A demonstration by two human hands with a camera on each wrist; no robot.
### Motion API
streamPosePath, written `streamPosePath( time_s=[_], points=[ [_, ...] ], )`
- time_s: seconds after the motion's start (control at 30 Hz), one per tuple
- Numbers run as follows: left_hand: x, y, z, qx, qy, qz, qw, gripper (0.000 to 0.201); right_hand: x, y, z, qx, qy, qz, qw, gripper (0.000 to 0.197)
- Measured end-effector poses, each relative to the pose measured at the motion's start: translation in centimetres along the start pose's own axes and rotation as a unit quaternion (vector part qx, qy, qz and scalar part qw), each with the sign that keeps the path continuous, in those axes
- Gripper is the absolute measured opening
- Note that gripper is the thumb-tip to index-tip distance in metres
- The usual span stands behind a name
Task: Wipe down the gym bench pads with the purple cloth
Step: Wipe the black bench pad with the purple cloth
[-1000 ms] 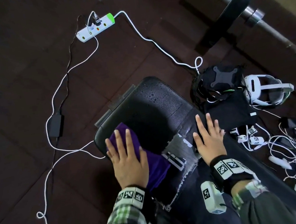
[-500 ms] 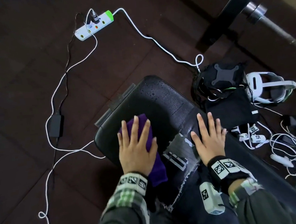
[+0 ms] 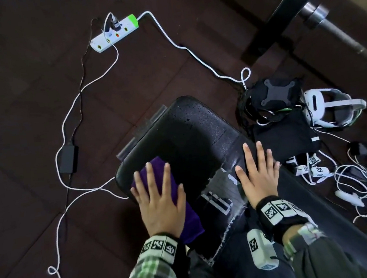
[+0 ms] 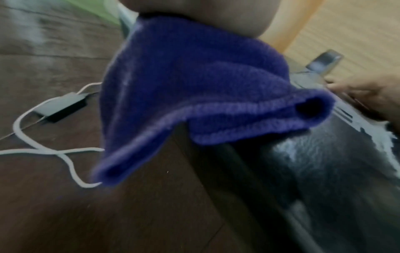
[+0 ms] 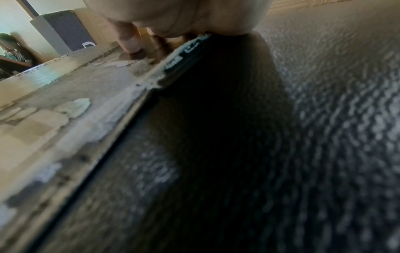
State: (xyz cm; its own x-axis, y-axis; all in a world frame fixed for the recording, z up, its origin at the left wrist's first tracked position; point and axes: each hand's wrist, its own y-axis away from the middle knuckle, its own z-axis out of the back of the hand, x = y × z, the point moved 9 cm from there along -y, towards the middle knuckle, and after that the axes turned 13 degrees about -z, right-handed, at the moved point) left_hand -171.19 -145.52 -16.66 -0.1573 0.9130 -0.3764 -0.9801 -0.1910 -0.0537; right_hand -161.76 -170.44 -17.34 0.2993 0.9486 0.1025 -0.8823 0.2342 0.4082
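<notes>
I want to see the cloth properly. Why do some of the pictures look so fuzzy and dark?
Head view: sharp but dim, with shine on the black bench pad and straight lines bent by the wide lens. Left wrist view: the purple cloth is smeared by blur under the left hand. Right wrist view: very close, soft focus, with a dark shadow below the right hand.

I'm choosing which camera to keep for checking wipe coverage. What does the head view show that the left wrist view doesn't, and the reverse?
Only the head view shows the whole left hand flat on the purple cloth, the far end of the bench pad, the power strip and the headset. Only the left wrist view shows the cloth's folded edge drooping off the pad's side. Both show cloth, pad, right hand and black adapter.
</notes>
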Motion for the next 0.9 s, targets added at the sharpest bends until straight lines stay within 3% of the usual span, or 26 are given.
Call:
streamPosePath(
  time_s=[0.17,0.3,0.47,0.53,0.7,0.9],
  points=[
    [1.0,-5.4,0.0,0.005,0.014,-0.042,0.999,0.053,-0.1,-0.2,0.0,0.002,-0.002,0.000,1.000,0.069],
    [5.7,-8.0,0.9,-0.013,0.046,0.046,0.998,0.059,0.0,0.2,0.0,0.000,-0.003,0.003,1.000,0.066],
    [7.4,-3.2,1.6,-0.068,0.056,0.149,0.985,0.062,-0.1,0.2,-0.2,0.007,0.005,-0.001,1.000,0.063],
    [5.1,-1.1,1.4,-0.065,0.017,0.125,0.990,0.062,0.0,0.2,-0.3,0.005,0.009,0.001,1.000,0.063],
    [-1.5,-2.8,-0.6,0.012,0.001,-0.054,0.998,0.057,-0.1,0.0,-0.4,-0.005,0.012,0.007,1.000,0.062],
    [1.7,-10.2,-0.2,0.007,0.018,-0.036,0.999,0.055,-0.4,-0.3,-0.4,-0.023,0.001,0.014,1.000,0.062]
  ],
)
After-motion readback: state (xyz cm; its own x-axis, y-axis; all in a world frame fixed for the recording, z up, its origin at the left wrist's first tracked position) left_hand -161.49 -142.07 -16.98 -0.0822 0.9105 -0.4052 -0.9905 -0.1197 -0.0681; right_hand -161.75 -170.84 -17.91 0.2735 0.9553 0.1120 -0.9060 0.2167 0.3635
